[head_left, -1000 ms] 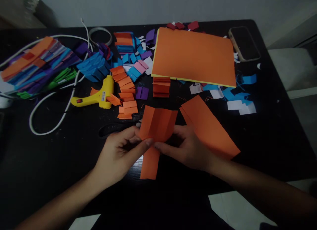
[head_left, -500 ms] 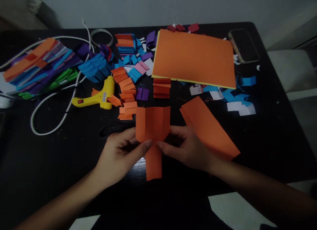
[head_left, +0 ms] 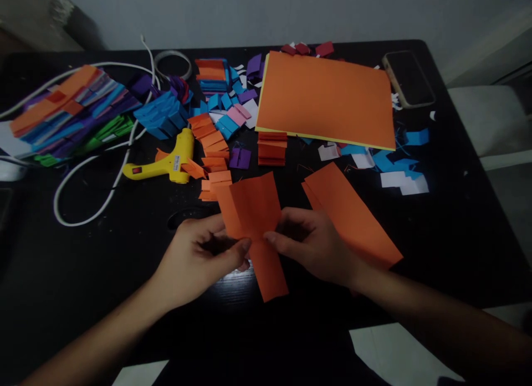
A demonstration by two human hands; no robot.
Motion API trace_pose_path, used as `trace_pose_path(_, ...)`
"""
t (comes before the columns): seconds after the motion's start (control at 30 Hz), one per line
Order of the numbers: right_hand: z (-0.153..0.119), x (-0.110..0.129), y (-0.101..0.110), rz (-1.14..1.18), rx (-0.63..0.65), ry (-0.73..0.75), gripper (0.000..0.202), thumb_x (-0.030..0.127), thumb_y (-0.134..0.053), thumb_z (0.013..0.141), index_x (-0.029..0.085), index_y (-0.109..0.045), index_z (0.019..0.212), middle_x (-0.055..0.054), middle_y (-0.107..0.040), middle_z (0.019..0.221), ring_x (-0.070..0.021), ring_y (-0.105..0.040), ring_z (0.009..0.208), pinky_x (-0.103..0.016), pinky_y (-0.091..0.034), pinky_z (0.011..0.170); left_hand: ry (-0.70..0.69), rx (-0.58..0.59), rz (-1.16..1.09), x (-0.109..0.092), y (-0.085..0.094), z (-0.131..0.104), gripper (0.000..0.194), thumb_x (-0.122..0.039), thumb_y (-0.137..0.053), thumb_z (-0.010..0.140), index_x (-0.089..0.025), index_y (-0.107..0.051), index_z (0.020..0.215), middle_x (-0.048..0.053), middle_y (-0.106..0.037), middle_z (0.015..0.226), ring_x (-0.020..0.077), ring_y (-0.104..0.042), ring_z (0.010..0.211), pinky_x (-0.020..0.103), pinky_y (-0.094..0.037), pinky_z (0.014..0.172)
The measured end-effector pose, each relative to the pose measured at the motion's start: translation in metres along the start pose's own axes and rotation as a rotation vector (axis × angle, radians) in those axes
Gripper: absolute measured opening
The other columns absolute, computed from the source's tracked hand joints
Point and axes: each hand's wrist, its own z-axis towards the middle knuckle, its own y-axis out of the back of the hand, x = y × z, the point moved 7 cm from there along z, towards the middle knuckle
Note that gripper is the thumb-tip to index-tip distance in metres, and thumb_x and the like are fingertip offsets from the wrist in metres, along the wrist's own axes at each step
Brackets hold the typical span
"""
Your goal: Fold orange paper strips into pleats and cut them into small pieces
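Observation:
A creased orange paper piece (head_left: 255,209), wide at the top with a narrower strip below, is held up over the black table between both hands. My left hand (head_left: 203,258) pinches its left side, thumb in front and fingers behind. On the other side my right hand (head_left: 313,245) grips the paper near its middle, thumb in front, the other fingers curled and partly hidden. Just right of that hand lies a folded orange paper strip (head_left: 353,217), partly under the right forearm. A small folded orange paper stack (head_left: 272,149) lies beyond the held piece.
Orange sheets (head_left: 328,98) lie at the back, beside a phone (head_left: 408,78). A yellow glue gun (head_left: 166,163), a white cable (head_left: 62,209), a tape roll (head_left: 172,63) and folded blue papers (head_left: 161,114) crowd the left. Paper scraps (head_left: 405,181) are scattered on the right of the black table (head_left: 449,242).
The held orange paper has tilted, its top swinging left and its lower strip swinging right. Its left panel now stands more folded. Both hands keep their hold.

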Motion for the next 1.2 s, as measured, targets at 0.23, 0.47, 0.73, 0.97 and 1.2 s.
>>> trace_pose_path(0.23,0.000,0.005,-0.012,0.068,0.114,0.028,0.012,0.029,-0.079,0.092,0.018,-0.079,0.097,-0.005,-0.082,0.089,-0.0190,-0.078,0.081,-0.029,-0.062,0.072,-0.041,0.056,0.052,-0.003,-0.008,-0.001,0.010,-0.016,-0.068,0.089,-0.017,-0.078,0.089,0.000,-0.076,0.060,0.0145,-0.072,0.051,0.019,-0.056,0.049)
trace_pose_path(0.47,0.002,0.001,0.000,0.013,0.048,-0.038,0.011,0.027,-0.083,0.084,0.018,-0.077,0.086,0.000,-0.075,0.077,-0.0127,-0.069,0.067,-0.023,-0.053,0.060,-0.024,0.018,0.055,-0.001,-0.001,-0.002,0.010,-0.018,-0.068,0.090,-0.017,-0.077,0.087,0.000,-0.077,0.061,0.0146,-0.072,0.050,0.019,-0.058,0.049)
trace_pose_path(0.73,-0.001,-0.001,-0.007,0.012,0.057,-0.062,0.018,0.034,-0.079,0.088,0.017,-0.077,0.092,-0.005,-0.077,0.082,-0.0192,-0.073,0.074,-0.029,-0.056,0.065,-0.037,0.035,0.070,0.000,-0.007,-0.003,0.013,-0.018,-0.068,0.091,-0.018,-0.076,0.081,0.000,-0.078,0.062,0.0152,-0.074,0.054,0.020,-0.058,0.051)
trace_pose_path(0.97,0.000,-0.001,-0.001,0.004,0.029,-0.039,0.017,0.032,-0.081,0.088,0.018,-0.080,0.098,-0.006,-0.082,0.090,-0.0197,-0.076,0.079,-0.029,-0.059,0.069,0.003,0.059,0.033,0.002,-0.004,-0.003,0.010,-0.018,-0.068,0.092,-0.017,-0.077,0.089,0.000,-0.076,0.063,0.0141,-0.073,0.053,0.020,-0.059,0.053)
trace_pose_path(1.2,0.004,0.000,0.004,0.098,-0.018,-0.016,0.010,0.025,-0.086,0.086,0.022,-0.080,0.095,0.000,-0.081,0.089,-0.0139,-0.076,0.080,-0.023,-0.059,0.072,0.012,0.051,0.008,0.003,-0.002,-0.003,0.012,-0.019,-0.068,0.093,-0.016,-0.076,0.086,0.002,-0.078,0.067,0.0157,-0.076,0.058,0.021,-0.062,0.056)
